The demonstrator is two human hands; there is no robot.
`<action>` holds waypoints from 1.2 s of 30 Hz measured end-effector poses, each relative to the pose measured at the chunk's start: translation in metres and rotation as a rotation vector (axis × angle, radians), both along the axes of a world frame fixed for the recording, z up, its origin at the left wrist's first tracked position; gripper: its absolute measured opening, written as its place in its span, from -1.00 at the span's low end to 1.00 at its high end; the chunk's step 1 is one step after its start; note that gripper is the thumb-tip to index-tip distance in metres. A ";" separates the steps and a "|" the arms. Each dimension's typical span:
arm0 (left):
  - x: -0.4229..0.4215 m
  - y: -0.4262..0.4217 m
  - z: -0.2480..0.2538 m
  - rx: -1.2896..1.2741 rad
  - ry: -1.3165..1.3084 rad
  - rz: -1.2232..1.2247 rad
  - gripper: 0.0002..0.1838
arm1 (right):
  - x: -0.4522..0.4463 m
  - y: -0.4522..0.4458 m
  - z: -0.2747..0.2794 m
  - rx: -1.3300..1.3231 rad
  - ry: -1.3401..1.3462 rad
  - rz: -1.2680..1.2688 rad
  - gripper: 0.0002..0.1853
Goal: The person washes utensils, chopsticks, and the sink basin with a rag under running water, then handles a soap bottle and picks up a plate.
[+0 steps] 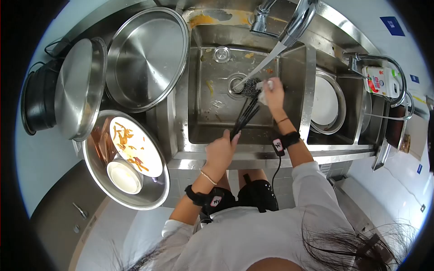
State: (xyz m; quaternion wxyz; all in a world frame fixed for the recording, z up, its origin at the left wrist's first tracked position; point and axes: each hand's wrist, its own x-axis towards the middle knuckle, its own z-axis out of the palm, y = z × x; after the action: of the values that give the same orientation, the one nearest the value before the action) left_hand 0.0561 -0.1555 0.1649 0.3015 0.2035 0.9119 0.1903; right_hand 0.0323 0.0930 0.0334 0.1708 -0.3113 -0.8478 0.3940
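My left hand [220,151] is wrapped round the lower ends of a bundle of black chopsticks [246,114], which slants up into the sink. Closed round something white, my right hand [274,95] is at the bundle's upper part. A dark, mesh-like steel wool scrubber [251,87] sits against that white piece, and my fingers hide how the two join. From the faucet [296,27], a stream of water [264,63] runs down onto the scrubber, close to the drain [236,85].
Food scraps [209,86] dot the sink basin [203,122]. On the left stand a large steel basin [144,58] and another basin [165,189] holding a food-stained plate [149,153] and white bowls [123,176]. White plates [324,101] fill a pot in the right basin, beside a detergent jug [382,81].
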 end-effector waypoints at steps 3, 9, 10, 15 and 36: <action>-0.003 -0.005 0.000 -0.134 0.248 -0.063 -0.75 | 0.002 -0.009 0.077 0.058 0.013 0.048 -0.79; -0.006 0.016 -0.038 -0.029 0.427 -0.132 -0.82 | 0.027 -0.108 0.112 -0.030 -0.014 0.484 -0.81; -0.007 0.013 -0.041 0.023 0.413 -0.114 -0.82 | 0.026 -0.105 0.105 0.014 -0.068 0.485 -0.81; -0.004 -0.011 -0.025 0.043 0.275 -0.094 -0.74 | 0.006 -0.072 0.060 0.135 -0.260 0.371 -0.85; 0.018 -0.009 -0.010 1.264 -2.638 1.326 -0.69 | 0.042 -0.029 0.095 -0.076 0.215 0.081 -0.83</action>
State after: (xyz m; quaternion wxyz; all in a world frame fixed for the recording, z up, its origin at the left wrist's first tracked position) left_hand 0.0740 -0.1644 0.1550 -0.5795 0.4211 0.2702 -0.6433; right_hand 0.0742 0.0641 0.1282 0.2329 -0.2388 -0.8209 0.4636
